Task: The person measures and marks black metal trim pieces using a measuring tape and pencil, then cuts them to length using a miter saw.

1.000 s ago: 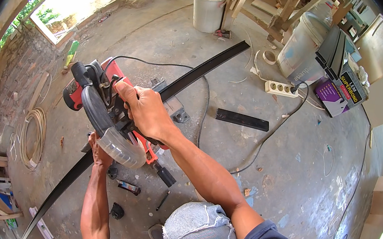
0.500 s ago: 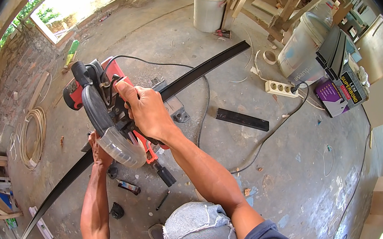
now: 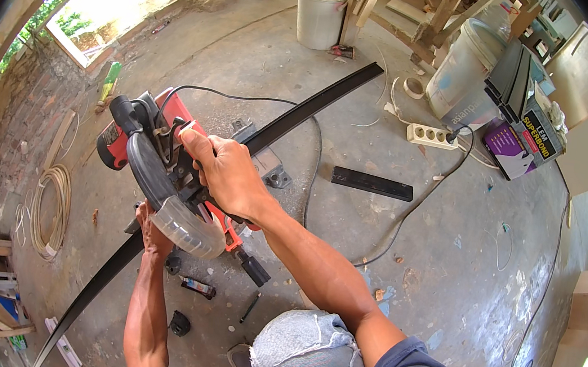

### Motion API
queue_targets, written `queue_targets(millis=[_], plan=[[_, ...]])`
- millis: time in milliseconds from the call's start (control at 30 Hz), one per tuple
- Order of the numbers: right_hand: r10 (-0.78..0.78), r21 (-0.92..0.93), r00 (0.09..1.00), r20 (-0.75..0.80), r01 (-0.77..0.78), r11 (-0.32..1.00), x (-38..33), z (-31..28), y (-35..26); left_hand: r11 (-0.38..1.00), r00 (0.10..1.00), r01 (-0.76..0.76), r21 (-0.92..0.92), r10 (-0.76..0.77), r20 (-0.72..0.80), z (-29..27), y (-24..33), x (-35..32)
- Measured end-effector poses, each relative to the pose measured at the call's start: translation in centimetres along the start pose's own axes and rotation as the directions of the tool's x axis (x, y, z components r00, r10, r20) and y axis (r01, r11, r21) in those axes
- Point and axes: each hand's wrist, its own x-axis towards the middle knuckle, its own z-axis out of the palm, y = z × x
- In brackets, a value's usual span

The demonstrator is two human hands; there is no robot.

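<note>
A red and black mitre saw [image 3: 145, 156] with a clear blade guard stands on the concrete floor. My right hand [image 3: 226, 172] grips its top handle. A long black strip [image 3: 302, 112] runs diagonally under the saw, from far right to near left. My left hand [image 3: 150, 232] presses on the strip just below the blade guard, partly hidden by the saw.
A short black offcut [image 3: 372, 184] lies to the right. A white power strip [image 3: 430, 135] with cable, a white bucket [image 3: 320, 14], a plastic tub [image 3: 467, 65] and boxes [image 3: 524, 134] stand beyond. Coiled hose [image 3: 52, 207] lies left. My knee [image 3: 307, 355] is near.
</note>
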Motion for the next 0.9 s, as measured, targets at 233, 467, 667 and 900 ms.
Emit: queue_targets(millis=[233,467,667,900], plan=[[-0.013,-0.018,1.0,0.013,0.013,1.0,-0.2,0.0,0.3,0.995,1.0,0.016,-0.097,-0.018,-0.011,-1.1,0.3,0.1],[-0.034,-0.003,0.999,0.004,0.034,0.999,-0.2,0.2,1.3,0.99,0.999,0.021,-0.138,-0.026,-0.034,-2.1,1.2,0.3],[-0.027,-0.029,0.999,0.036,0.028,0.999,-0.6,0.2,1.3,0.974,0.994,0.063,-0.217,-0.081,-0.075,-2.8,1.3,-0.1],[-0.03,-0.011,1.0,0.006,0.03,0.999,-1.1,-0.4,1.5,0.996,0.995,-0.05,-0.075,0.043,-0.095,-0.2,0.6,0.0]])
